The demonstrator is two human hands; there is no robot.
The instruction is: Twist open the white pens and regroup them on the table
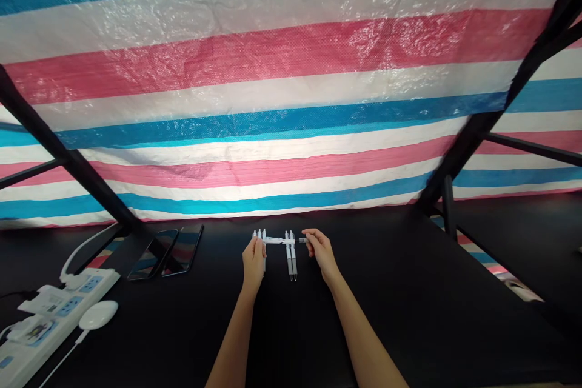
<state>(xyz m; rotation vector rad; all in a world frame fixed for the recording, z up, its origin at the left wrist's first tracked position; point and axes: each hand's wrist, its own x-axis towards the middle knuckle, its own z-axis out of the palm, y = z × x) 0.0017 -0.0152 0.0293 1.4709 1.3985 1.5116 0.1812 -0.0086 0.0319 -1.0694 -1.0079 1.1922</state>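
Several white pens lie on a black table [391, 303]. One pair of pens [291, 257] lies side by side, pointing toward me. Another group of pens [260, 236] sits under my left hand [253, 262], whose fingers rest curled on them. A further white pen [275, 240] lies crosswise on top, bridging the two groups. My right hand [319, 250] pinches the right end of that crosswise pen between thumb and fingers.
Two dark phones [166, 251] lie at the left. A white power strip [43, 315] with plugs and a white round puck [97, 314] sit at the near left. Black frame bars [68, 157] slant up on both sides before a striped tarp [291, 91].
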